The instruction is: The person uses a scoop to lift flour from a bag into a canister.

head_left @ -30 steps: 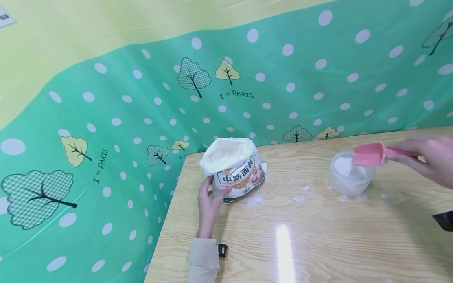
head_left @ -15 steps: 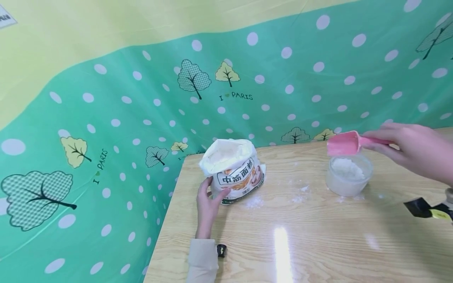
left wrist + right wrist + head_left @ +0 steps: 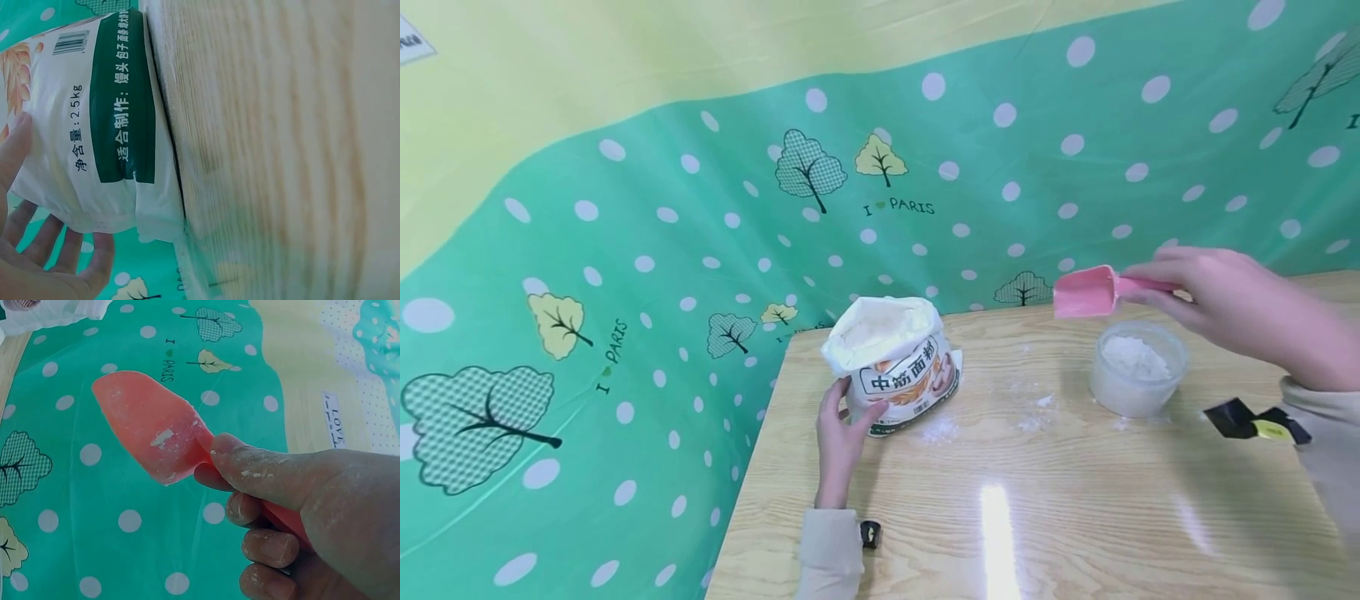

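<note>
An opened white flour bag (image 3: 891, 367) stands on the wooden table with its top edge folded out and flour inside. My left hand (image 3: 842, 433) holds its lower left side. In the left wrist view, the thumb (image 3: 15, 147) lies on the printed front, and the fingers curl around the edge. My right hand (image 3: 1198, 292) grips the handle of a pink scoop (image 3: 1084, 293), up in the air left of a clear round tub (image 3: 1138, 392) holding a mound of flour. The right wrist view shows the scoop's face with only clumps of flour stuck to it, and flour dusts the thumb.
Spilled flour (image 3: 1037, 408) dusts the table (image 3: 1075, 517) between bag and tub. A green and yellow printed cloth (image 3: 700, 208) hangs close behind the table and along its left side. Black straps (image 3: 1255, 421) are at both wrists.
My right hand has lifted the scoop from over the tub and carried it left, toward the bag. The left hand stays at the bag.
</note>
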Tool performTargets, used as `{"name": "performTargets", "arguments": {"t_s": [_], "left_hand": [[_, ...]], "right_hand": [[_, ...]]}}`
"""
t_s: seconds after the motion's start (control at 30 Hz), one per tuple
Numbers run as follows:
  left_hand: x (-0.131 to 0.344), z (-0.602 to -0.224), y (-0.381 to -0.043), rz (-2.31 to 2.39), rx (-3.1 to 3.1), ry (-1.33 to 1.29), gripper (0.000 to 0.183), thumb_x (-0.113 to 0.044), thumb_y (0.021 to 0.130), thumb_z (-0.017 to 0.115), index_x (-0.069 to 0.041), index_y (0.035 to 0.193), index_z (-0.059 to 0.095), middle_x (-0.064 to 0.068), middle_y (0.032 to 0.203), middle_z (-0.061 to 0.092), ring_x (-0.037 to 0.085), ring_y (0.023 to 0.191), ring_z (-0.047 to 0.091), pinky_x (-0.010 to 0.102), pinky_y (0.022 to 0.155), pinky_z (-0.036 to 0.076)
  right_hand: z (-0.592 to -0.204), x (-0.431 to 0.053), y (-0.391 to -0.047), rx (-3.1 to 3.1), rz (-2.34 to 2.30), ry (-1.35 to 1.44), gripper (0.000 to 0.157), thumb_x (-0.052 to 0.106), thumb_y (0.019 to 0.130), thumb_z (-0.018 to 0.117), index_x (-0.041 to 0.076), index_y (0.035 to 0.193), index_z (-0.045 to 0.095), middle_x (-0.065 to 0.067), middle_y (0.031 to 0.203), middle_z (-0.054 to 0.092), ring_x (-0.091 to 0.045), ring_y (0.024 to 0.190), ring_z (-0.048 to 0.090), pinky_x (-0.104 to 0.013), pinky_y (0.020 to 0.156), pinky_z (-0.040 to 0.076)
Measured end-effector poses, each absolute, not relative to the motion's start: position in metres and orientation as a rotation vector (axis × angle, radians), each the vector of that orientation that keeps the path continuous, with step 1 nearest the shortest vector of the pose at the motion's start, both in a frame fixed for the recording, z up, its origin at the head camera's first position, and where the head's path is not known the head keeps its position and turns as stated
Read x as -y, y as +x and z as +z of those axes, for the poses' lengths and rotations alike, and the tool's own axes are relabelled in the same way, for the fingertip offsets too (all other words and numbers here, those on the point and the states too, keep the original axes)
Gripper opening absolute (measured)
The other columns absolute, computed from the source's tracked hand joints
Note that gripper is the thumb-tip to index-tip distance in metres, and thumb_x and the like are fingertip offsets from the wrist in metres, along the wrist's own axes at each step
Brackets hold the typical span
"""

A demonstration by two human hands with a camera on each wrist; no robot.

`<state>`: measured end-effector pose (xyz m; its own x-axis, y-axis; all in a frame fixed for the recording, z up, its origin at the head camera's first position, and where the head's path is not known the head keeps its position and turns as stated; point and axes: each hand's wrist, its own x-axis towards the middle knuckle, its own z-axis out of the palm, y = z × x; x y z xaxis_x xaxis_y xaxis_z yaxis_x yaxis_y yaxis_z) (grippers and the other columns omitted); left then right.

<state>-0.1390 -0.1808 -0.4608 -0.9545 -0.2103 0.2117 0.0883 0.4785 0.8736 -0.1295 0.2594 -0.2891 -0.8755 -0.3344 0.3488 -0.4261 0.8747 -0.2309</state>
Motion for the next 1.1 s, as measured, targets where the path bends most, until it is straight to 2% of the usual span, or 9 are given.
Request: {"name": "performTargets", "arguments": {"t_s": [0.07,0.2,0.27,0.53,0.83,1.1], "left_hand": [[0.181,-0.462,-0.138,-1.463,2.441,0.107,0.073,-0.035,0.075,0.086,-0.013,0.138,0.056,0.009,0.139,0.056,0.027,0.127,0.051,0.048,0.099,0.050],[0.182,-0.465,-0.137,-1.465,2.440,0.117,0.074,-0.035,0.074,0.087,-0.013,0.137,0.056,0.009,0.138,0.057,0.027,0.126,0.051,0.047,0.099,0.051],[0.183,-0.465,-0.136,-1.460,2.442,0.118,0.074,-0.035,0.074,0.087,-0.013,0.137,0.056,0.008,0.138,0.057,0.026,0.126,0.051,0.047,0.099,0.051],[0.185,-0.466,-0.135,-1.445,2.450,0.122,0.074,-0.036,0.074,0.087,-0.013,0.138,0.056,0.008,0.138,0.057,0.026,0.126,0.052,0.047,0.099,0.051],[0.185,-0.465,-0.140,-1.464,2.458,0.119,0.076,-0.040,0.075,0.085,-0.018,0.140,0.053,0.004,0.142,0.055,0.023,0.132,0.048,0.046,0.102,0.049],[0.184,-0.461,-0.140,-1.458,2.436,0.095,0.074,-0.035,0.074,0.087,-0.014,0.138,0.056,0.008,0.139,0.057,0.026,0.130,0.050,0.048,0.099,0.050]], "right_hand": [[-0.289,-0.256,-0.132,2.732,0.438,0.599,0.024,0.014,0.090,0.073,0.005,0.113,0.074,0.003,0.077,0.057,-0.014,0.069,0.046,-0.029,0.057,0.041],[-0.288,-0.246,-0.136,2.718,0.486,0.655,0.024,0.016,0.091,0.072,0.006,0.113,0.074,0.004,0.085,0.064,-0.014,0.075,0.055,-0.037,0.067,0.049],[-0.287,-0.239,-0.139,2.716,0.507,0.676,0.024,0.016,0.091,0.072,0.007,0.113,0.074,0.003,0.086,0.065,-0.014,0.075,0.056,-0.038,0.070,0.049],[-0.284,-0.218,-0.147,2.739,0.551,0.721,0.027,0.017,0.091,0.072,0.006,0.116,0.073,0.005,0.079,0.060,-0.011,0.066,0.047,-0.028,0.061,0.042],[-0.271,-0.207,-0.157,2.658,0.537,0.805,0.018,0.013,0.091,0.073,0.007,0.107,0.076,0.003,0.083,0.065,-0.012,0.070,0.054,-0.034,0.066,0.048],[-0.262,-0.193,-0.161,2.690,0.531,0.823,0.021,0.013,0.092,0.071,0.008,0.112,0.075,0.001,0.086,0.066,-0.012,0.071,0.053,-0.033,0.065,0.048]]}}
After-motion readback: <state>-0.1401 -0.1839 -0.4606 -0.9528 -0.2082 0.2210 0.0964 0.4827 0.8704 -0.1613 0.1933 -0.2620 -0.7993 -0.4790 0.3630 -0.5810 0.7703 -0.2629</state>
